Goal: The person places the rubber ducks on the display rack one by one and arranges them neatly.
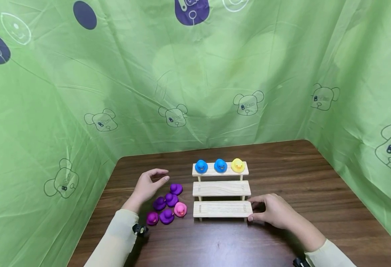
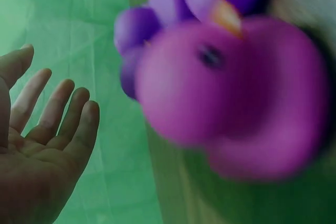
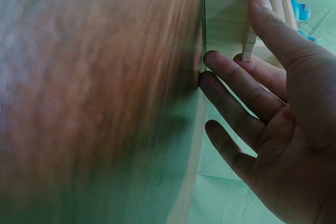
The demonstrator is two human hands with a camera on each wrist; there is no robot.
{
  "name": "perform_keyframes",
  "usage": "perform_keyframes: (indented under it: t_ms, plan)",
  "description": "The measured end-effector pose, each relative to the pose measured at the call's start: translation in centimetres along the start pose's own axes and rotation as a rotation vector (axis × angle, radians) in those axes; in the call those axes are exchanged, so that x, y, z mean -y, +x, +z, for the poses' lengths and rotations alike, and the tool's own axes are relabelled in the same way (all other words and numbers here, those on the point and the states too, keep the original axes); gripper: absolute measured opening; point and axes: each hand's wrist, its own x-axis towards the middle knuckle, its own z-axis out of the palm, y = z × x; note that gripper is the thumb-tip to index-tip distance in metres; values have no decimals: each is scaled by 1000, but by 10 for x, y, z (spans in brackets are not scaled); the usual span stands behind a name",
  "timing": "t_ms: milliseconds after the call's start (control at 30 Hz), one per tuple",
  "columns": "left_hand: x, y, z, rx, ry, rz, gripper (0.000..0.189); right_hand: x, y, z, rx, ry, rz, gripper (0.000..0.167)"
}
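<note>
A three-tier wooden display rack (image 1: 222,209) stands on the table, with two blue rubber ducks (image 1: 220,165) and a yellow rubber duck (image 1: 238,165) on its top tier. My right hand (image 1: 275,211) holds the right end of the lowest tier, thumb at the front corner and fingers toward the back. In the right wrist view, the thumb and index finger of that hand (image 3: 294,103) flank the board's end. Relaxed and holding nothing, my left hand (image 1: 147,185) hovers beside several purple rubber ducks (image 1: 171,200). A magenta duck (image 2: 178,87) looms large in the left wrist view.
A pink rubber duck (image 1: 180,209) sits at the right of the purple group, near the rack's left end. Green printed cloth (image 1: 215,74) hangs behind and along both sides of the dark wooden table (image 1: 222,244). The middle and lowest tiers show bare wood.
</note>
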Motion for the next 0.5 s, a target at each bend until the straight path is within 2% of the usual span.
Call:
perform_keyframes:
  t_ms: [233, 500]
  plan:
    - [21, -20, -12, 59, 9, -79, 35, 1, -1, -1, 3, -3, 6, 56]
    - [34, -38, -15, 163, -41, -103, 43, 2, 0, -2, 12, -2, 2, 56]
